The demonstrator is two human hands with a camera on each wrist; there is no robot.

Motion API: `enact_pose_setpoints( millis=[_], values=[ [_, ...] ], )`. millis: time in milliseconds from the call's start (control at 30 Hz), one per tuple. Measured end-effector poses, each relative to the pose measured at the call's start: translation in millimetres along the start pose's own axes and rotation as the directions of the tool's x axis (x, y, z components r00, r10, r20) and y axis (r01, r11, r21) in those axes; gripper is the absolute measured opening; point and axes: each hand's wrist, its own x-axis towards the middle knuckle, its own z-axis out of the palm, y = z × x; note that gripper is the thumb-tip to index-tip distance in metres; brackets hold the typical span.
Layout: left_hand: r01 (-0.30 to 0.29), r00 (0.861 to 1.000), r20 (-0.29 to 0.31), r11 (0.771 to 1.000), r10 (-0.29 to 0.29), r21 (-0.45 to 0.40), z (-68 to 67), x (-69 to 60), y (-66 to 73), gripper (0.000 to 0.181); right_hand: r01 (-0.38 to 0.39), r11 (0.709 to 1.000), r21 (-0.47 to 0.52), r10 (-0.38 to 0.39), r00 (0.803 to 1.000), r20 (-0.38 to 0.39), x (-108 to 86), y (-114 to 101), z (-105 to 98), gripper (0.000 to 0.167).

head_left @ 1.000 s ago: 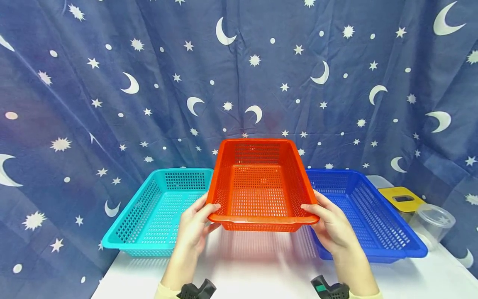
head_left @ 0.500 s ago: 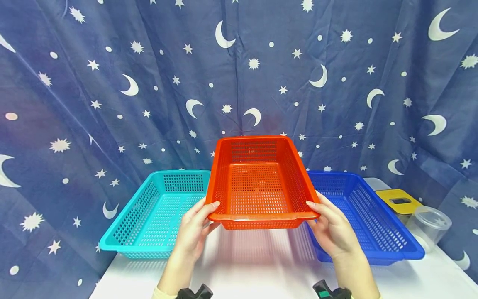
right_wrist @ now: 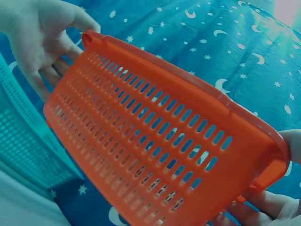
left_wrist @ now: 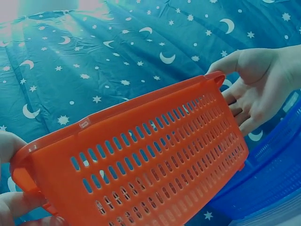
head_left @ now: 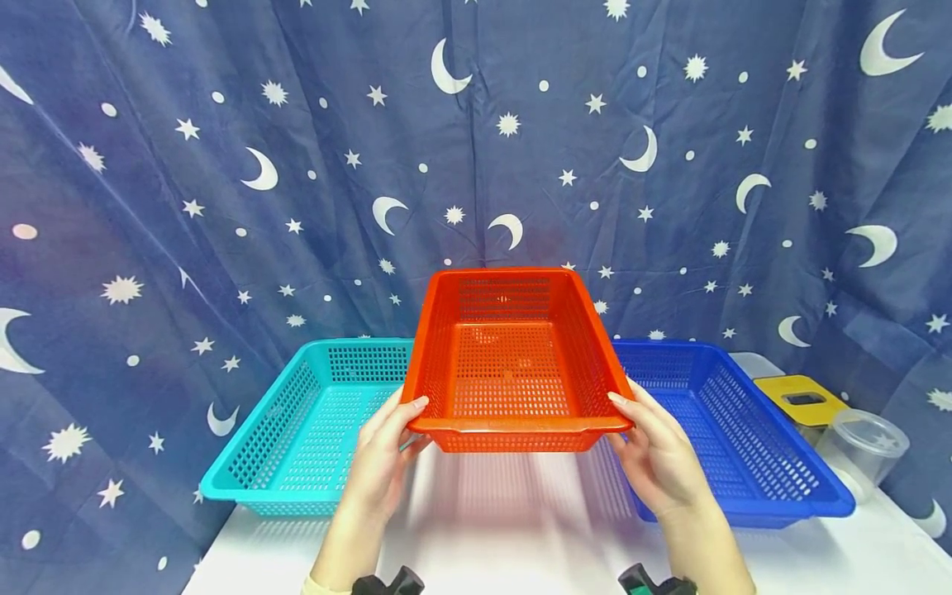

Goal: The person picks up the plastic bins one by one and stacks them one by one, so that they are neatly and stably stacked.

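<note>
Head view: mesh-floored red basket (head_left: 510, 364) in the grip of left hand (head_left: 379, 456) and right hand (head_left: 658, 454).

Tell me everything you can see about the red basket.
The red basket is a rectangular, shiny, plastic-looking tray with rounded corners and a smooth rim. Rows of elongated slots pierce its near wall; small holes pattern its floor. No contents show. It is held open side up above the white table, the left hand's grip and right hand's grip at its near corners. From the head view it partly hides the turquoise basket and blue basket. Its exact tilt is unclear.
</note>
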Motion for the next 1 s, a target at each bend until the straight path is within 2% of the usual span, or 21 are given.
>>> enact_pose_setpoints(
  millis=[167, 500, 600, 1000],
  values=[
    [0.0, 0.999, -0.033, 1.0, 0.0, 0.017, -2.8, 0.6, 2.7, 0.045, 0.018, 1.0, 0.005, -0.018, 1.0, 0.009, -0.3, 3.3, 3.2, 0.04],
    [-0.014, 1.0, -0.01, 1.0, 0.014, 0.028, -6.8, 0.2, 2.8, 0.046, 0.052, 0.996, 0.073, -0.059, 0.994, 0.095, -1.8, 2.7, -1.0, 0.041],
    [-0.015, 1.0, -0.001, 1.0, 0.015, 0.021, -7.2, 0.8, 3.4, 0.048, 0.059, 0.996, 0.064, -0.066, 0.992, 0.109, -2.4, 0.5, -1.7, 0.041],
    [-0.03, 1.0, 0.004, 0.999, 0.03, 0.025, -9.8, 0.0, 7.0, 0.047, 0.034, 0.999, -0.018, -0.033, 0.997, 0.065, -3.2, -1.4, 0.9, 0.047]
  ],
)
